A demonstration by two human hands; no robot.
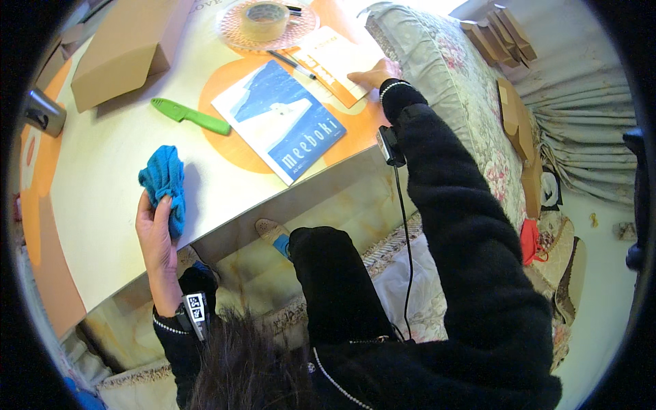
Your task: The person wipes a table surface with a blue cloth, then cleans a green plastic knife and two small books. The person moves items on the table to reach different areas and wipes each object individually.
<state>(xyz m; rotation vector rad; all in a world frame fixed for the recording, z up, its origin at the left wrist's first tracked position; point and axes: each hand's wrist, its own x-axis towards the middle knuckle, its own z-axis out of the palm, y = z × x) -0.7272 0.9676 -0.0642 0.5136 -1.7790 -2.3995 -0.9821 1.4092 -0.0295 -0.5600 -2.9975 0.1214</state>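
Observation:
My left hand grips a bunched blue cloth over the near part of the table. At the table's right edge, my right hand rests on or beside the corner of an orange-and-white notebook; its fingertips are washed out by glare, so I cannot tell whether it grips the notebook. Left of that notebook lies a blue-and-white exercise book with a picture of a white animal. A pen lies between the two books. A green sheathed knife lies between the exercise book and an open cardboard box.
The cardboard box stands at the back left, near a metal cup. A roll of tape sits on a round patterned tray. A sofa with a floral cover adjoins the table's right side. A black cable hangs from my right wrist.

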